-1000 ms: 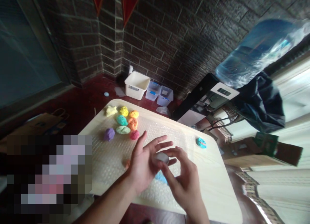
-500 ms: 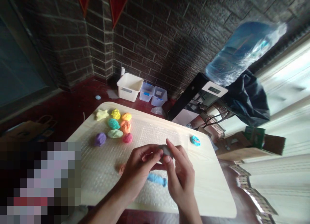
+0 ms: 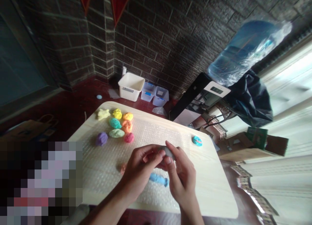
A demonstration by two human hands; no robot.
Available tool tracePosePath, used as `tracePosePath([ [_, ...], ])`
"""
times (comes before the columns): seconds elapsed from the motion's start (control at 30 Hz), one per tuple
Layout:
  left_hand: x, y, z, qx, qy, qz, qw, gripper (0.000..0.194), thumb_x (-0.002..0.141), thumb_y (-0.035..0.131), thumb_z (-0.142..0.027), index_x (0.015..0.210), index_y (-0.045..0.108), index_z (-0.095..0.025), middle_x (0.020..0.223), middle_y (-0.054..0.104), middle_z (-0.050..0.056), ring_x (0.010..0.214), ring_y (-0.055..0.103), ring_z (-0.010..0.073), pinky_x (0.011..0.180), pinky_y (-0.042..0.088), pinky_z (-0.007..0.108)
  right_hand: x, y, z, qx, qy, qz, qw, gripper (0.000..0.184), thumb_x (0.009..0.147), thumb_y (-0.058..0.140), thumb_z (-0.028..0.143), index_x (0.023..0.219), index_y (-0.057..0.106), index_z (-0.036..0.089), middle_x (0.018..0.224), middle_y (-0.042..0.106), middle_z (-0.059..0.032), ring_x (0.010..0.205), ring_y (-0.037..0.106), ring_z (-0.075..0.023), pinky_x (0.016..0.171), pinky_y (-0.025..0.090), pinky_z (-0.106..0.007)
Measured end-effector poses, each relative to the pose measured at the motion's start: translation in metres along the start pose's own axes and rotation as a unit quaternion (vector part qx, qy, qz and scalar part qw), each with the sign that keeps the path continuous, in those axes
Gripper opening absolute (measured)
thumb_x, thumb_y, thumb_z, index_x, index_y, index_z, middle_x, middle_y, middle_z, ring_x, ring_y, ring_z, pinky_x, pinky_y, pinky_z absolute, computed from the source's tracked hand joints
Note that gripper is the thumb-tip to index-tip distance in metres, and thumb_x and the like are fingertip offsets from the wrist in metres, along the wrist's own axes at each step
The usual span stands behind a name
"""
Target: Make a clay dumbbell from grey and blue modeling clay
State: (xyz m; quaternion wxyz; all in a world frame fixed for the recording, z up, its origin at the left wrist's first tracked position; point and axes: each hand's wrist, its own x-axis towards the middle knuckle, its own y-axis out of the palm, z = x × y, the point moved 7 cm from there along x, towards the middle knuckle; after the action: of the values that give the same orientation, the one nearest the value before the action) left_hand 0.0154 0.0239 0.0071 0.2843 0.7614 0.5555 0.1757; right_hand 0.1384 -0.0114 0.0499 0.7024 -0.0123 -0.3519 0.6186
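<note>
Between my two hands, above the table, is a small lump of grey modelling clay (image 3: 169,152). My left hand (image 3: 143,161) pinches its left side, thumb in front and fingers curled behind. My right hand (image 3: 182,169) grips the other side between thumb and fingers. Below them a blue roll of clay (image 3: 159,179) lies on the bubble wrap (image 3: 102,168). A brownish-orange lump (image 3: 123,168) is partly hidden by my left hand. Farther back are a purple lump (image 3: 101,139), a pink lump (image 3: 129,137), a pale green lump (image 3: 116,133) and an orange lump (image 3: 127,126).
More clay lumps, teal (image 3: 115,123) and yellow (image 3: 117,113) among them, sit at the table's (image 3: 214,192) far left. A blue round piece (image 3: 197,141) lies at the right. Beyond stand a white basket (image 3: 130,88), clear bins (image 3: 161,96) and a water dispenser (image 3: 192,98).
My right fingers have shifted slightly on the grey clay, and a little more of it shows. The clay stays in both hands; the lumps on the table have not moved.
</note>
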Motion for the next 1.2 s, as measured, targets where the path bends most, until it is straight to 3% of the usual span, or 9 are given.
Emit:
tracePosePath([
  [0.17,0.0012,-0.0027,-0.0006,0.027,0.014,0.004,1.0,0.02,0.095,0.079,-0.037,0.101,0.084,-0.019,0.084,0.076,0.004,0.079,0.071,0.0162,0.074,0.06,0.026,-0.0016,0.0007,-0.0048,0.035,0.02,0.0,0.999,0.035,0.105,0.066,0.025,0.139,0.069,0.032,0.115,0.076,-0.0066,0.099,0.072,-0.0227,0.084,0.058,-0.036],
  [0.33,0.0012,-0.0053,0.0012,0.059,0.015,0.008,0.998,0.015,0.096,0.076,-0.033,0.095,0.082,-0.019,0.079,0.072,0.001,0.07,0.065,0.0134,0.066,0.054,0.023,-0.0044,0.0065,-0.0091,0.132,0.058,0.026,0.989,0.022,0.106,0.066,0.026,0.128,0.071,0.027,0.097,0.074,-0.0041,0.074,0.07,-0.0173,0.069,0.059,-0.032],
  [0.5,0.0014,-0.0065,0.0013,0.077,0.025,0.014,0.997,0.017,0.096,0.076,-0.034,0.088,0.079,-0.019,0.076,0.069,0.0,0.072,0.063,0.0133,0.067,0.051,0.023,-0.0039,0.0049,-0.007,0.109,0.06,0.033,0.992,0.033,0.106,0.065,0.03,0.139,0.067,0.025,0.098,0.074,-0.0063,0.077,0.07,-0.0185,0.065,0.058,-0.031],
  [0.67,-0.0003,-0.0053,0.0026,0.075,0.017,0.022,0.997,0.019,0.095,0.077,-0.035,0.088,0.079,-0.017,0.074,0.07,0.001,0.066,0.061,0.013,0.061,0.048,0.023,-0.0005,0.0087,-0.0031,0.146,0.073,0.087,0.983,0.02,0.108,0.062,0.031,0.123,0.072,0.024,0.087,0.072,-0.0036,0.073,0.069,-0.0175,0.065,0.057,-0.029],
  [0.87,-0.0004,-0.0026,-0.004,0.09,0.02,0.024,0.995,0.02,0.095,0.076,-0.033,0.083,0.077,-0.017,0.072,0.067,0.0,0.067,0.061,0.0123,0.061,0.047,0.022,-0.0017,0.0054,-0.0043,0.148,0.086,0.086,0.981,0.028,0.107,0.063,0.033,0.133,0.07,0.026,0.095,0.074,-0.0057,0.077,0.069,-0.0185,0.066,0.058,-0.03],
  [1.03,0.0001,-0.0016,0.0014,0.087,-0.001,0.033,0.996,0.02,0.092,0.078,-0.035,0.085,0.079,-0.016,0.071,0.07,0.002,0.063,0.063,0.013,0.059,0.048,0.023,-0.0005,0.006,-0.0043,0.175,0.097,0.123,0.972,0.018,0.108,0.062,0.033,0.121,0.072,0.024,0.086,0.072,-0.0027,0.073,0.067,-0.0164,0.065,0.056,-0.028],
  [1.2,0.0,-0.0014,0.0028,0.086,-0.001,0.04,0.995,0.022,0.093,0.077,-0.036,0.084,0.078,-0.016,0.071,0.068,0.001,0.062,0.062,0.0128,0.059,0.049,0.023,0.0003,0.0051,-0.0055,0.196,0.102,0.109,0.969,0.019,0.107,0.065,0.032,0.121,0.072,0.024,0.087,0.072,-0.0028,0.073,0.068,-0.0166,0.066,0.057,-0.028],
])
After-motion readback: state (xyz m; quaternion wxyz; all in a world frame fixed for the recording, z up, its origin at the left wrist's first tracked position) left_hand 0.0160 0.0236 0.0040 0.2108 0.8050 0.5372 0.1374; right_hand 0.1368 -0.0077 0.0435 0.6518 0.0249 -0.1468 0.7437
